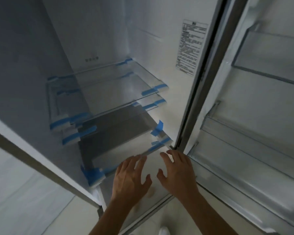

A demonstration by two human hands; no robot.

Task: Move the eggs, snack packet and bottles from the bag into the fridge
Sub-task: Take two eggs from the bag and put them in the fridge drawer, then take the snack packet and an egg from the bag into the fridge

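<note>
Low at the open fridge (143, 39), we are holding our left hand (131, 177) and right hand (176, 173) spread and loose, gripping nothing, by the front edge of the lowest shelf (117, 136). Eggs, snack packet, bottles and bag are showing nowhere. We are judging it best to load bottles upright, keeping clear of the blue tape (92, 173).

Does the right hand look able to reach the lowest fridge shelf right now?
Probably yes: the door is open, the right hand hovers just before the front edge of the lowest shelf, and nothing lies between them.
</note>
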